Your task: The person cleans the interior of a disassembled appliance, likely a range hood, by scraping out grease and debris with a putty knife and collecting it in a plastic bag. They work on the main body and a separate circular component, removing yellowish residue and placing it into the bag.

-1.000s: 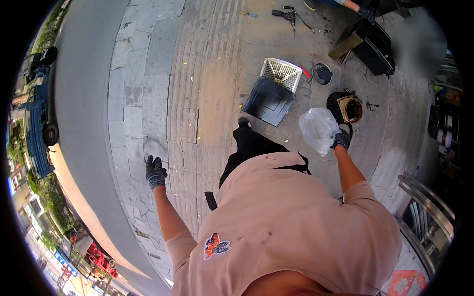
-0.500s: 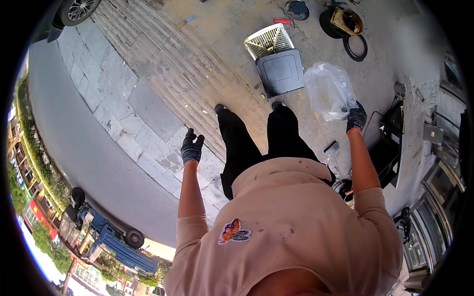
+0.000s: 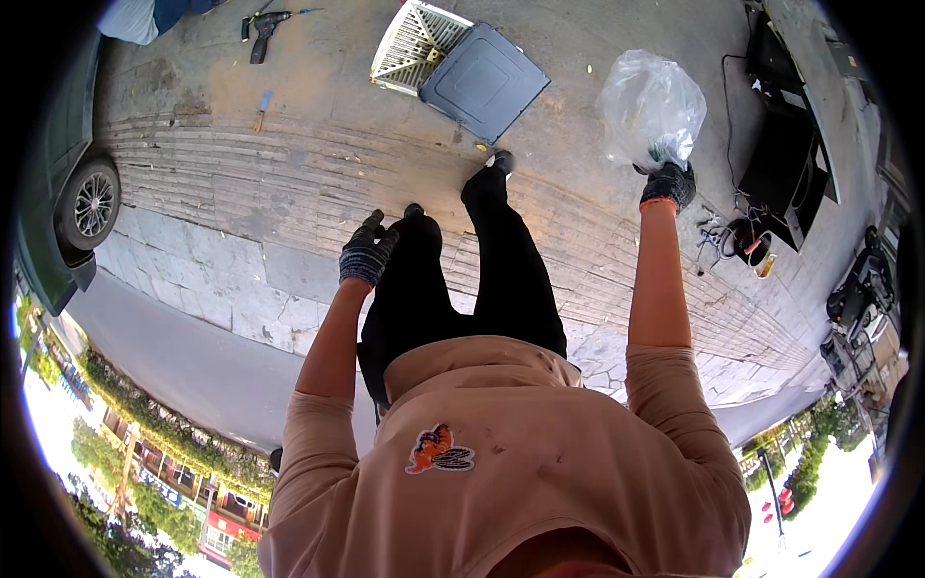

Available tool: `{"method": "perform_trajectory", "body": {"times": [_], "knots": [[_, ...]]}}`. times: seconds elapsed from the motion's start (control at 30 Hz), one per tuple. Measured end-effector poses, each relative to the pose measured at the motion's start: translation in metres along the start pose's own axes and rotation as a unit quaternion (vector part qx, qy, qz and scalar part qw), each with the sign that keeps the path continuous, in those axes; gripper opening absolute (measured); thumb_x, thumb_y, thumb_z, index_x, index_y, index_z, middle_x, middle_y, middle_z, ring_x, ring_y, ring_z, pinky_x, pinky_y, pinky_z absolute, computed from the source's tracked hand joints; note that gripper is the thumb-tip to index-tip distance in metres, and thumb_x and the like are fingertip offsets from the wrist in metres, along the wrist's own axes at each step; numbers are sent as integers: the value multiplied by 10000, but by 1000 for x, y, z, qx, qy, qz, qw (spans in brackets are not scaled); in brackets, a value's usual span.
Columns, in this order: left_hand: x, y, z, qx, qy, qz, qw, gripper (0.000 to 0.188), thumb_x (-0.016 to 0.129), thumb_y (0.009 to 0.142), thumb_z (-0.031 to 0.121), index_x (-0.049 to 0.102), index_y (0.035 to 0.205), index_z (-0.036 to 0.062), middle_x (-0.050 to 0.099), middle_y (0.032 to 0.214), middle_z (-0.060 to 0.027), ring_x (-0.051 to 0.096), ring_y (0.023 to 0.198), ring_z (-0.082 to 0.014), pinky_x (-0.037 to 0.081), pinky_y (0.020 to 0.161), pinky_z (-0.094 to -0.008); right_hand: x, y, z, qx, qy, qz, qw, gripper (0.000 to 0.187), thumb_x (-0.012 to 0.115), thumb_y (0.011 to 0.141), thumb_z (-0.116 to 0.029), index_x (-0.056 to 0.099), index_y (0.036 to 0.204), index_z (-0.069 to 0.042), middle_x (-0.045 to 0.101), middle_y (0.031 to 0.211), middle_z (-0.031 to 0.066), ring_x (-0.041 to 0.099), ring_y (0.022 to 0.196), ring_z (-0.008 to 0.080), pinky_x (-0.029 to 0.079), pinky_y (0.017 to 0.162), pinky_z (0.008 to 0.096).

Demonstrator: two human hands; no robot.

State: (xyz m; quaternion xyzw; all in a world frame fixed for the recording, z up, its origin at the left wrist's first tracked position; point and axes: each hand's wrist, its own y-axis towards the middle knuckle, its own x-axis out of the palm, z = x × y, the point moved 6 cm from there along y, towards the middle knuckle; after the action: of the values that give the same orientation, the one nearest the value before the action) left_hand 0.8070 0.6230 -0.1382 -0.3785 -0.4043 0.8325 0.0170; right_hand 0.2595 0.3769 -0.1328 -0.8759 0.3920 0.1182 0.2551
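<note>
A clear plastic bag (image 3: 657,104) hangs from my right hand (image 3: 667,185), whose gloved fingers are closed on its gathered end. The bag is puffed out and see-through, and I cannot make out any contents. My left hand (image 3: 368,250), in a dark knit glove, hangs free beside my left leg with its fingers apart and nothing in it. Ahead of my feet, a dark grey plastic panel (image 3: 487,82) leans against a cream slatted crate (image 3: 412,43) on the paving.
A cordless drill (image 3: 263,37) and a blue-handled tool (image 3: 263,108) lie on the ground ahead left. A parked car's wheel (image 3: 93,204) stands at the left. Black flat panels (image 3: 785,173) and a tangle of cables (image 3: 718,239) lie at the right. Another person's clothed leg (image 3: 178,12) shows at the far left.
My body has turned left, so the crate and panel sit further left in view. A drill and a person have come into sight. The bag stays in my right hand.
</note>
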Motion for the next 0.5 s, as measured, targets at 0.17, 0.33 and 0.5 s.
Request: {"method": "perform_trajectory", "body": {"times": [0.17, 0.33, 0.5], "knots": [[104, 86, 57, 58, 1, -92, 994, 522, 731, 865, 200, 563, 1346, 85, 691, 1032, -92, 632, 872, -166, 513, 851, -305, 7, 16, 81, 39, -125, 13, 991, 283, 610, 822, -72, 706, 1080, -2, 734, 886, 106, 673, 746, 206, 534, 687, 332], [247, 196, 38, 66, 135, -190, 970, 576, 689, 870, 327, 529, 1381, 113, 628, 1264, -147, 597, 1170, -285, 457, 1011, -384, 56, 20, 219, 114, 17, 34, 993, 297, 573, 819, 11, 695, 1091, 6, 722, 930, 98, 664, 754, 186, 527, 673, 314], [382, 317, 0, 50, 335, -195, 920, 618, 659, 874, 355, 463, 1429, 167, 509, 1406, -161, 494, 1291, -329, 423, 1065, -435, 68, 50, 383, 167, -40, 12, 985, 290, 559, 875, -65, 647, 1145, -8, 689, 1020, 116, 654, 867, 222, 536, 751, 342]]}}
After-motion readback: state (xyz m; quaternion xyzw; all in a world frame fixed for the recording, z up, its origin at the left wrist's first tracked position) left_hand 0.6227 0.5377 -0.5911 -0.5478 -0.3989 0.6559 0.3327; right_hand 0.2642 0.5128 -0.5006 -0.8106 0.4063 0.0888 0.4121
